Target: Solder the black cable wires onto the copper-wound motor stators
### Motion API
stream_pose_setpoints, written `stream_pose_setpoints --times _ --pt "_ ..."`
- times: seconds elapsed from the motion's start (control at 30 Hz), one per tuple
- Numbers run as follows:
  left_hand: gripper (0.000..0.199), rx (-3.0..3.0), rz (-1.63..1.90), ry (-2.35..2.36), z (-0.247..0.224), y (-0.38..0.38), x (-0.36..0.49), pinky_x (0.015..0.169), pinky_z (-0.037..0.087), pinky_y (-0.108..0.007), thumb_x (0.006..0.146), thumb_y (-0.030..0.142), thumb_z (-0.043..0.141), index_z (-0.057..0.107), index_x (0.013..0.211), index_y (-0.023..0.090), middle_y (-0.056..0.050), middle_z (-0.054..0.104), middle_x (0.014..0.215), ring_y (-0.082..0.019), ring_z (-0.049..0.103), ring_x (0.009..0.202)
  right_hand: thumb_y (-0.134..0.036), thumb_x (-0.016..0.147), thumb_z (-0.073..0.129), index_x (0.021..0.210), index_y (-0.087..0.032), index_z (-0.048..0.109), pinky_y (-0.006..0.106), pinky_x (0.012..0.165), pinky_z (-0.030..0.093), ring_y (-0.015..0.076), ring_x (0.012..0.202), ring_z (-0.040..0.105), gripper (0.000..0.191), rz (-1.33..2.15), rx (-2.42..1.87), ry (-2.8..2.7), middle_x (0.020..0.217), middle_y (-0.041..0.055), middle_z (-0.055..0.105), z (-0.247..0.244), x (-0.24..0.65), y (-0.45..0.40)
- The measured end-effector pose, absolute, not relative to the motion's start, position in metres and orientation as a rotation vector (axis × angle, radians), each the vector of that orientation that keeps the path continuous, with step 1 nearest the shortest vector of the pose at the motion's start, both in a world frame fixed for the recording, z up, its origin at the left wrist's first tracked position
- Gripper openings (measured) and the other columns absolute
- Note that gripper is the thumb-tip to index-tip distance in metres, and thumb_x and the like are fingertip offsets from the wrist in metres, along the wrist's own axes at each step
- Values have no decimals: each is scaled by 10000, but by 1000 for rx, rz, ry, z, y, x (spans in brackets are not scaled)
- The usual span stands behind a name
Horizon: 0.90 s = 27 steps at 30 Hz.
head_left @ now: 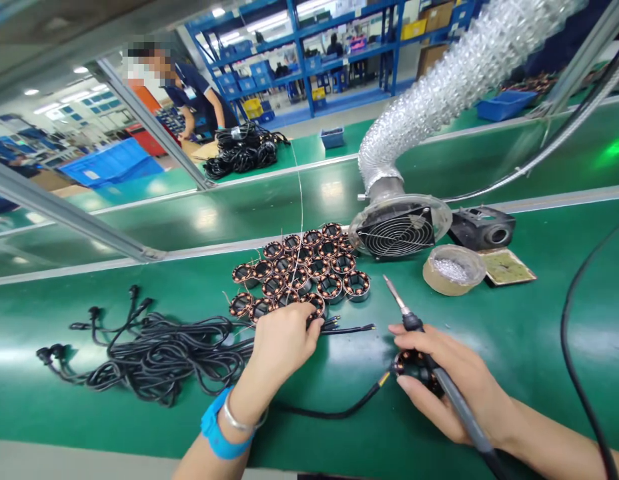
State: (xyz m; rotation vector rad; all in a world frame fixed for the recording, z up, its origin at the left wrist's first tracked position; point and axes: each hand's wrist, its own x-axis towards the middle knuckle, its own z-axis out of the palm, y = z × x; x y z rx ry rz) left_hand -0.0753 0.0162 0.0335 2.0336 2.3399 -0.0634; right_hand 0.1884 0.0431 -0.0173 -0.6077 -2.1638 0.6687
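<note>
My left hand (284,340) has its fingers curled at the front of a group of copper-wound stators (329,287); its fingertips are hidden. A thin solder wire (300,193) hangs down to the far side of that hand. In my right hand (454,380) is a soldering iron (449,393), its tip pointing up and away to the left. The same hand also grips a single stator (414,367) under the iron. At this stator's left side lies the stripped end of a black cable (349,410), with yellow showing. Black cables with plugs (164,353) lie heaped left of my left hand.
Behind the stators stands a fume extractor fan (399,233) with a silver duct (439,93). Right of it are a round tub (452,270), a sponge tray (507,267) and a black holder (484,227). Across the bench, a person (199,100) stands near bundled black cables (247,150).
</note>
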Motion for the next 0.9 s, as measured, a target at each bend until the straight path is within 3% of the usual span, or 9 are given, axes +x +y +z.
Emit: stream_pose_setpoints --times 0.1,0.27,0.43,0.57,0.67,0.73,0.8,0.9 --pt "208 2151 6 2295 33 12 -75 624 455 -308 893 299 531 714 901 200 -77 751 891 -268 707 790 -161 838 566 1181 -169 514 286 675 565 162 748 634 346 734 -596 -2112 1017 100 663 -16 192 42" --pt "182 2391 511 2008 39 0 -46 635 458 -294 885 314 557 694 875 195 -42 742 812 -216 692 700 -101 836 593 1124 -188 531 241 638 566 116 690 631 308 645 -665 -2003 1076 92 670 -18 196 53" --pt "150 2356 311 1773 24 6 11 587 439 -300 851 260 565 666 781 173 -74 718 742 -237 676 659 -148 820 632 1109 -189 527 319 761 599 181 854 672 311 567 -644 -2090 1133 113 663 -31 200 57" --pt "166 2243 273 1670 17 10 25 612 445 -300 862 256 556 691 914 174 -88 737 838 -251 684 729 -125 807 624 1175 -204 476 200 578 598 94 660 650 404 821 -680 -2009 1160 111 635 -33 206 45" --pt "254 2128 376 1526 27 9 12 621 432 -278 828 272 611 688 1064 215 -49 736 878 -207 655 695 -154 781 667 1204 -217 453 163 508 576 83 636 644 478 961 -676 -1989 1167 106 627 -30 209 39" --pt "244 2007 449 1550 36 14 -2 544 372 -253 848 288 585 699 1053 222 2 665 684 -156 560 552 -192 761 703 1177 -216 474 179 511 572 96 647 640 475 888 -707 -1988 1151 103 635 -28 209 41" --pt "261 1874 535 1658 39 26 -13 488 288 -240 902 310 506 702 1040 206 48 492 520 -130 437 469 -233 749 738 1138 -211 499 217 564 581 121 684 643 457 762 -758 -1995 1119 99 645 -27 206 48" --pt "285 1802 557 1659 32 48 -22 492 238 -234 917 345 489 698 1011 174 69 370 507 -120 364 483 -295 733 781 1137 -200 512 326 762 589 204 889 661 494 679 -714 -2095 1127 115 632 -27 199 60"
